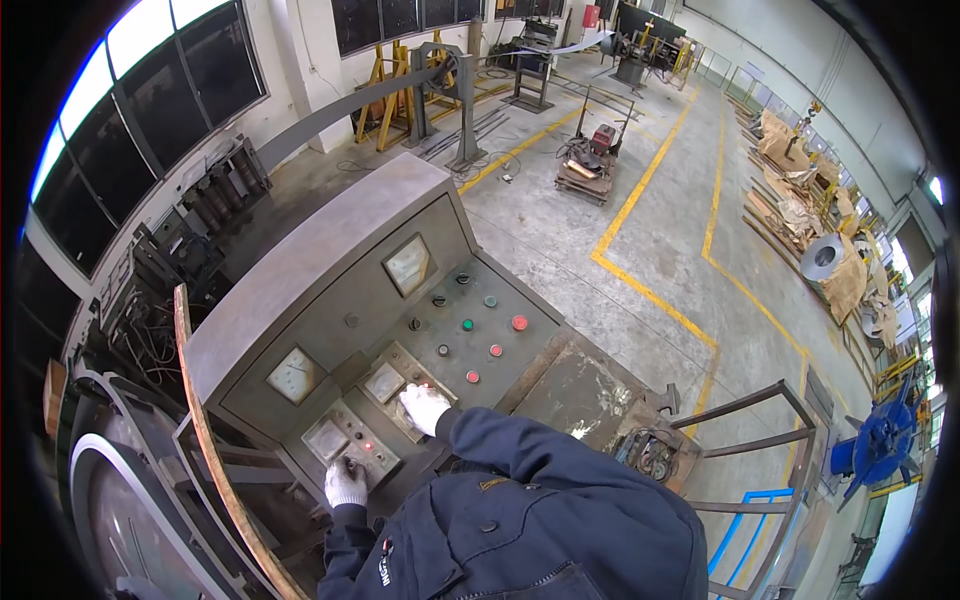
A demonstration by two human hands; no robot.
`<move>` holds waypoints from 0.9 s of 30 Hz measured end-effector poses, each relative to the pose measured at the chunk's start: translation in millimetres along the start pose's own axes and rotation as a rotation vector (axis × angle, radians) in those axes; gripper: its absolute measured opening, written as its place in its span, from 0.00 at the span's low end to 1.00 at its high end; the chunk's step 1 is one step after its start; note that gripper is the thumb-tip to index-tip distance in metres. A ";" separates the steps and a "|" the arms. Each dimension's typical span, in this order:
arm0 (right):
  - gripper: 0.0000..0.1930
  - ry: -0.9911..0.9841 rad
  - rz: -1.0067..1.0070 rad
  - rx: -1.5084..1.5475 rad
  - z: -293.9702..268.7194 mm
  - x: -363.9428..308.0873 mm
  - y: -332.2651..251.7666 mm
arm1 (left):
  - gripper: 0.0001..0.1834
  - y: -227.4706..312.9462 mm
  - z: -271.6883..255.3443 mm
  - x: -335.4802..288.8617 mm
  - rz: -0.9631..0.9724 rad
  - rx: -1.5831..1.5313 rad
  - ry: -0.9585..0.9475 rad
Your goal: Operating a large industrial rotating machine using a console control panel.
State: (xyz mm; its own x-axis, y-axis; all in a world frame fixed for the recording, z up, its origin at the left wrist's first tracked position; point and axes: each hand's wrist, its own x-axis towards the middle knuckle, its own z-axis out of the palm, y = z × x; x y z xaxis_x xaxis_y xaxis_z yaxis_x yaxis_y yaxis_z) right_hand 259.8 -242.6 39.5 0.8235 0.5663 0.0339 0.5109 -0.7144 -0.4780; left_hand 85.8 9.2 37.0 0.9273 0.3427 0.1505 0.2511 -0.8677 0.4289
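My left hand [346, 484], in a pale glove with dark fingertips, rests at the lower edge of the left meter unit [325, 438]. Its fingers are bent together over the unit's knobs, and what they grip is hidden. A red light [368, 448] glows beside them. Further right, my right hand [426, 408], gloved in white, is on the right meter unit [384, 383]. The curled fingers cover that unit's lower controls, so whatever lies under them cannot be seen. Both units are set into a grey control console [330, 340].
Green, red and black buttons and switches [468, 325] sit on the console's right. Two dial gauges [408, 265] are on its upright face. A metal railing [750, 410] and blue fan-like machine [880, 440] stand right. A wheeled cart [590, 165] stands ahead near yellow floor lines.
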 end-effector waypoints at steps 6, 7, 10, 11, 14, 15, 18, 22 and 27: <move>0.10 -0.018 -0.002 -0.003 1.2 1.5 3.7 | 0.15 -3.6 2.8 0.4 -0.032 0.006 -0.033; 0.10 -0.013 -0.001 -0.011 1.6 0.7 4.0 | 0.16 -2.6 2.6 0.9 -0.038 0.002 -0.044; 0.10 0.000 -0.011 -0.029 5.5 0.8 5.6 | 0.18 -1.4 1.5 0.9 -0.049 -0.005 -0.062; 0.11 0.003 -0.018 -0.034 5.2 1.1 4.8 | 0.18 -1.4 1.2 0.3 -0.048 -0.006 -0.059; 0.11 -0.006 -0.018 -0.036 3.2 1.0 3.3 | 0.18 -2.7 1.3 0.4 -0.035 -0.004 -0.050; 0.11 -0.007 -0.014 -0.037 3.5 0.7 3.4 | 0.18 -3.8 2.0 0.4 -0.029 -0.003 -0.047; 0.11 -0.018 0.001 -0.034 4.2 0.4 3.3 | 0.18 -4.0 2.3 -1.0 -0.026 -0.006 -0.043; 0.11 0.054 -0.023 -0.019 16.5 1.9 13.2 | 0.18 0.8 0.4 0.9 -0.026 -0.001 -0.053; 0.11 -0.004 -0.007 -0.036 6.0 -0.4 4.5 | 0.16 1.9 -2.1 -1.5 -0.012 -0.010 -0.015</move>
State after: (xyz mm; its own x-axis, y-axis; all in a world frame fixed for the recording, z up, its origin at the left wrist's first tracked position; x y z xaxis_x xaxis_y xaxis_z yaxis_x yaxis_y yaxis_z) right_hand 260.3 -243.6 32.0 0.8190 0.5728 0.0341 0.5253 -0.7245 -0.4462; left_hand 84.3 7.8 39.4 0.9284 0.3473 0.1323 0.2592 -0.8602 0.4391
